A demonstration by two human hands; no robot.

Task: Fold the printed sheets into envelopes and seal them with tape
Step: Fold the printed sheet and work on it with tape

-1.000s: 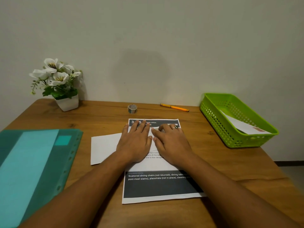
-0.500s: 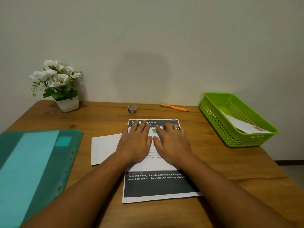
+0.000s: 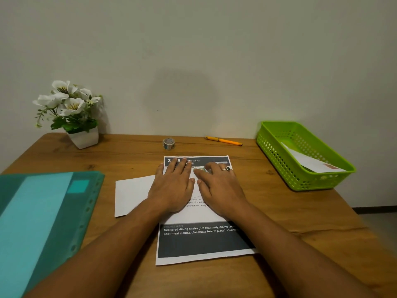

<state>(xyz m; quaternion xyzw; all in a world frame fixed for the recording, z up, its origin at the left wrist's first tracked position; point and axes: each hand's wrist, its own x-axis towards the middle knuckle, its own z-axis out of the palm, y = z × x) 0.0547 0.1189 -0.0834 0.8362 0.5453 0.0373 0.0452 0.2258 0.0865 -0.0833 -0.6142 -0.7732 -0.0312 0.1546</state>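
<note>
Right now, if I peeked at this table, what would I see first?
Two hands first: the left hand and right hand press flat, side by side, on a printed sheet in the middle of the wooden table. Next, the bright green basket at the far right, holding white paper, and the white flowers at the far left.

A wooden worktop [image 3: 279, 211] stood against a plain pale wall [image 3: 193, 50]; grey floor [image 3: 382, 229] showed at right.
</note>
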